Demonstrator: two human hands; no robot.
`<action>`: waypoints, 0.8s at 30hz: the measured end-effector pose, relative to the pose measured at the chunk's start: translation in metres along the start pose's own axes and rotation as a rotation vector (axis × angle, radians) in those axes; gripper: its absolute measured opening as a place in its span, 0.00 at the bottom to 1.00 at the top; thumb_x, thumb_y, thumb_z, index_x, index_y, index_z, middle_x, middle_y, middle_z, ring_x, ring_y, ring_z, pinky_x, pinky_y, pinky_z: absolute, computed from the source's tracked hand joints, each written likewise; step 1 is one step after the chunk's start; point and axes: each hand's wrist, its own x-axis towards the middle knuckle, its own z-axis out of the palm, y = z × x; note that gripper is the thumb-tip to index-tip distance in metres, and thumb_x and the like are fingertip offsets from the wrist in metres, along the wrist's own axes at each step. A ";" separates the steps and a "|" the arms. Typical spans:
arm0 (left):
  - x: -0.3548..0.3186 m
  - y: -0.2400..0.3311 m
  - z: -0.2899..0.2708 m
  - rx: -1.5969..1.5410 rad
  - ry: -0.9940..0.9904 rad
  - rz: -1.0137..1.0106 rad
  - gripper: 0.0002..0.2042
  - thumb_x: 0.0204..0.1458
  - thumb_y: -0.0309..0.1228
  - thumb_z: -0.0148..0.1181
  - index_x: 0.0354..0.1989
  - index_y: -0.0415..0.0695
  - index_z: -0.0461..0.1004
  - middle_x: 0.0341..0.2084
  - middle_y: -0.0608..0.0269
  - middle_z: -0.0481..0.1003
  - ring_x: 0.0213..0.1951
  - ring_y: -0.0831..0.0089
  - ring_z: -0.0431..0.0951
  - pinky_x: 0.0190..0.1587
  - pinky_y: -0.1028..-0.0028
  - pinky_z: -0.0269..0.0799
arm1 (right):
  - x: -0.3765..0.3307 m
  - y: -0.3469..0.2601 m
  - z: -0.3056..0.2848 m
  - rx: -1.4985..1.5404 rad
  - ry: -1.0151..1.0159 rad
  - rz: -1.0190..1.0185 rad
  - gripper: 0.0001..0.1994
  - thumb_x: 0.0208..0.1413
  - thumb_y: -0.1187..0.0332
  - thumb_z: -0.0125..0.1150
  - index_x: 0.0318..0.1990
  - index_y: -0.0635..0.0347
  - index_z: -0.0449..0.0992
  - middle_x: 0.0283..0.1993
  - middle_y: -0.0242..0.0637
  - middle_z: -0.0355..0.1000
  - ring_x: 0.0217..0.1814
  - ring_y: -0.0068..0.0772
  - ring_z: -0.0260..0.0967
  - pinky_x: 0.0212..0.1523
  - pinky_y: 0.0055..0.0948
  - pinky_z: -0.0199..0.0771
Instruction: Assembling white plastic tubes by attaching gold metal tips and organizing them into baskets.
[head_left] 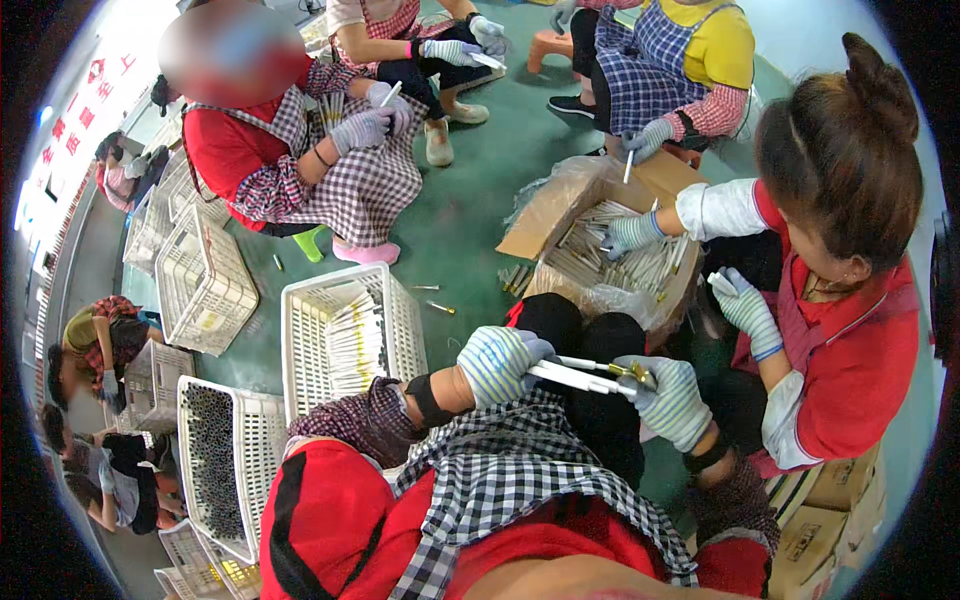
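A seated worker in striped knit gloves held a thin white tube (578, 377) with a brass-coloured tip level above the lap, just in front of an open cardboard box (565, 205) on the green floor (470, 200). The left hand (500, 362) was curled tight around the plain end of the tube, fingers pressed together over it. The right hand (672, 398) pinched the brass-tipped end between thumb and fingers, so both hands gripped the same piece from opposite ends. The box, lined with clear plastic, was packed with more white tubes (620, 255) and stood just beyond the worker's dark-trousered knees. To the left of the box sat a white plastic crate (300, 340) holding rows of finished white pieces; further left of it another crate (205, 440) held dark tubes. On the right of the box, a co-worker in a red top reached one gloved hand (632, 233) into it and held a small white piece in the other hand (745, 305). Beyond the box, other people in checked aprons sat on low stools, handling similar tubes.
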 end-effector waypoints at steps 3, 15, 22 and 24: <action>-0.003 -0.001 0.001 0.074 -0.011 0.037 0.12 0.40 0.29 0.57 0.36 0.45 0.77 0.28 0.54 0.77 0.33 0.55 0.77 0.34 0.66 0.72 | -0.004 -0.006 -0.001 0.017 -0.110 0.164 0.13 0.47 0.68 0.61 0.40 0.64 0.78 0.28 0.44 0.75 0.27 0.36 0.73 0.28 0.28 0.70; -0.004 -0.011 -0.036 0.416 0.150 0.341 0.09 0.41 0.32 0.57 0.33 0.48 0.75 0.18 0.57 0.71 0.24 0.58 0.74 0.25 0.62 0.68 | 0.013 -0.010 0.008 0.160 -0.257 0.223 0.10 0.51 0.68 0.58 0.39 0.64 0.77 0.28 0.43 0.75 0.29 0.34 0.73 0.32 0.27 0.71; 0.009 -0.017 -0.019 -0.234 -0.124 -0.132 0.09 0.43 0.28 0.58 0.33 0.42 0.78 0.20 0.55 0.75 0.24 0.61 0.76 0.28 0.70 0.70 | 0.005 -0.003 0.006 -0.746 0.042 -0.393 0.13 0.48 0.62 0.61 0.40 0.56 0.77 0.27 0.44 0.74 0.30 0.38 0.75 0.32 0.34 0.73; 0.008 -0.009 -0.020 0.196 0.045 0.225 0.08 0.42 0.31 0.60 0.31 0.45 0.76 0.17 0.59 0.72 0.21 0.60 0.74 0.24 0.68 0.68 | 0.006 -0.001 0.011 -0.159 -0.099 -0.058 0.14 0.49 0.61 0.61 0.41 0.59 0.77 0.27 0.42 0.75 0.31 0.39 0.75 0.33 0.34 0.72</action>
